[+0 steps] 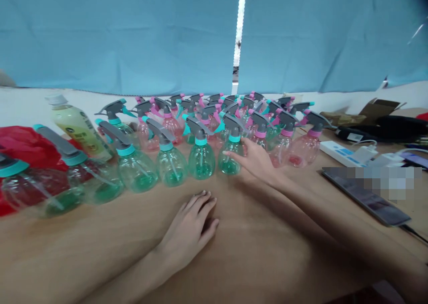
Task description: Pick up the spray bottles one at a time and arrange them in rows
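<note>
My right hand (257,160) grips a clear green spray bottle (230,158) from its right side, thumb across the front and the other fingers partly hidden behind. That bottle stands upright on the wooden table (234,246), with a turquoise collar and a grey trigger head. My left hand (192,226) rests on the tabletop nearer to me, palm down, fingers loosely stretched, holding nothing. Green spray bottles, such as one (201,159) just left of the gripped bottle, form a front row. Pink spray bottles, such as one (306,145) at the right, stand beside and behind.
A labelled drink bottle (78,128) stands at the left by red cloth or plastic (20,143). To the right are a white power strip (341,152) with plugs, a phone (364,195) with a cable, and an open cardboard box (379,112). A blue sheet (133,36) hangs behind.
</note>
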`<state>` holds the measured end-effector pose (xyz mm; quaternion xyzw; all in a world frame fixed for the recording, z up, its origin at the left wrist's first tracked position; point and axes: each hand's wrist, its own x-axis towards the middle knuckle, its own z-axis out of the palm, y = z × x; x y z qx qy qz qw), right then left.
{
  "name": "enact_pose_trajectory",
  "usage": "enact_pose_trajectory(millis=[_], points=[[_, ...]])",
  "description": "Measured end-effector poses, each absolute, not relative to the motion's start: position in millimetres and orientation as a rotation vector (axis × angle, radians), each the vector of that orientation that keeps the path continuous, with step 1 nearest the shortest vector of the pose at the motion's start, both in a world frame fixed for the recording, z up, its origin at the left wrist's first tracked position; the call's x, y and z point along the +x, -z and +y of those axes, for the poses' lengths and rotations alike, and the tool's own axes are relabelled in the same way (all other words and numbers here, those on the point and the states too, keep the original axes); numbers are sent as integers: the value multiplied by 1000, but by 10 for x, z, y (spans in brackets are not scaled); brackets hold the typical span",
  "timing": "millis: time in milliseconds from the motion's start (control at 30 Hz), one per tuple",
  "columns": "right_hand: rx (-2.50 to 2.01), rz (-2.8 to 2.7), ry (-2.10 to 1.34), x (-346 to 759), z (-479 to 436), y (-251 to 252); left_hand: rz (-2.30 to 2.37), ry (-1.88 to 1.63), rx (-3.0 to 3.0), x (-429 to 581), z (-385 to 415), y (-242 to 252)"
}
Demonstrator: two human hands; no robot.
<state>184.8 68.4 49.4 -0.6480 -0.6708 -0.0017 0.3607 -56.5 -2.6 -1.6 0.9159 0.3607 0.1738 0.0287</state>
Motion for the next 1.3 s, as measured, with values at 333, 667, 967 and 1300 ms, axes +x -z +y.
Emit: enact_pose_trajectory(millis=[333,667,967,1300], points=[[-1681,-1739,-47,1887,297,-507,1227,-665,2519,-311,41,26],[-1603,-1883,0,2060,-255,-551,1071,-898,2234,229,-33,-7],[-1389,-1880,-286,2289,-405,-752,915,-867,2304,438,-80,-130],[-883,-1744,-827,2389,-154,-842,800,-787,2391,687,-100,-250]])
